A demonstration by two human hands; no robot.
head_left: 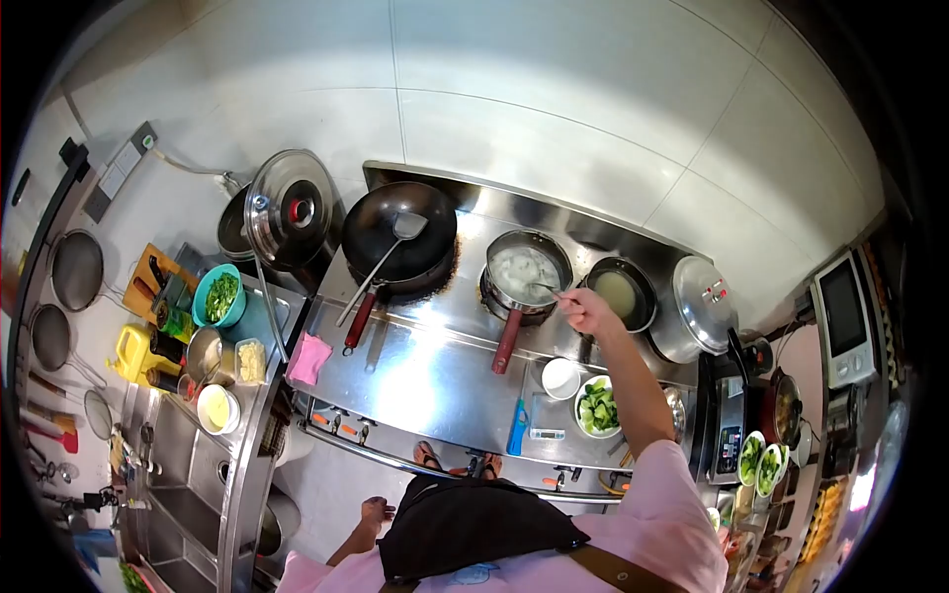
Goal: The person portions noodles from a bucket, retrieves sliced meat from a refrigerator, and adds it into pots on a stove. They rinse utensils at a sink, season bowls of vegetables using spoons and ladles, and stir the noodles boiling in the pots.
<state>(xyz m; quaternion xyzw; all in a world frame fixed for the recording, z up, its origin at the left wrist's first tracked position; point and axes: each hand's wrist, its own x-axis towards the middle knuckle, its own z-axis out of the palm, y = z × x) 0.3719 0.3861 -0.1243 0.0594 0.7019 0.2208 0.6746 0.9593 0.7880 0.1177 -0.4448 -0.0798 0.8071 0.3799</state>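
Note:
My right hand (pixel 585 310) is closed round the handle of a thin metal utensil, whose end reaches into the right side of a saucepan (pixel 509 330) with a red handle. White, bubbling liquid (pixel 524 269) fills the pan on the burner. My left hand (pixel 376 511) hangs low beside my apron, away from the counter; its fingers look loosely bent, and nothing shows in it. Just right of the saucepan stands a black pan (pixel 649 296) holding pale liquid.
A wok (pixel 366 222) with a ladle (pixel 408 226) stands left of the saucepan. Near the front edge are a bowl of greens (pixel 598 407), a white bowl (pixel 560 379), a blue lighter (pixel 518 427) and a pink cloth (pixel 309 359). A lidded pot (pixel 700 301) stands right.

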